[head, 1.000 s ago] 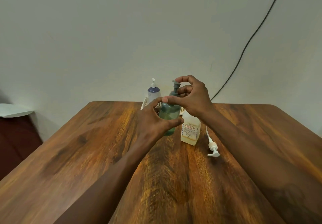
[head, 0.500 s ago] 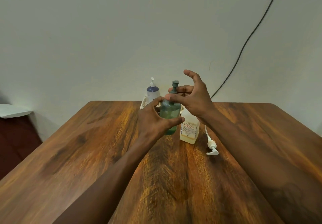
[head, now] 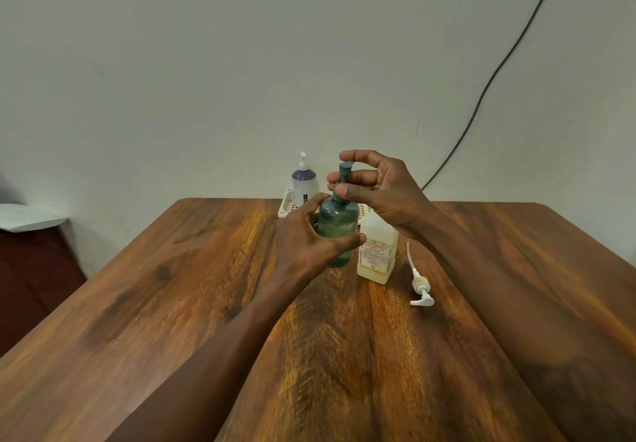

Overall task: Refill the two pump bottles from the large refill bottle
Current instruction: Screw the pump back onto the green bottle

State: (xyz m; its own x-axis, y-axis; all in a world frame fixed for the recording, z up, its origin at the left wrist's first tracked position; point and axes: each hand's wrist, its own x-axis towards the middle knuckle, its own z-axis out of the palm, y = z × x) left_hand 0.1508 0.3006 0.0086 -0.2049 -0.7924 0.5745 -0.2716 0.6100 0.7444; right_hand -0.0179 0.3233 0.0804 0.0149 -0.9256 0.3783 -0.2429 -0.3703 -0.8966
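Wooden table (head: 172, 304) carries a loose white pump (head: 420, 290), lying near the yellowish refill bottle (head: 377, 252). Just left of that, the left hand (head: 303, 238) grips the upright green bottle (head: 339, 225). The right hand (head: 378, 190) pinches its grey pump (head: 345, 170). Behind, a purple bottle (head: 304, 183) stands in a basket (head: 287, 205).

The left hand (head: 304, 237) grips the green bottle (head: 339, 221), the right hand (head: 382, 190) pinches its pump (head: 345, 168) just above, and a pale bottle (head: 377, 259) stands beside.
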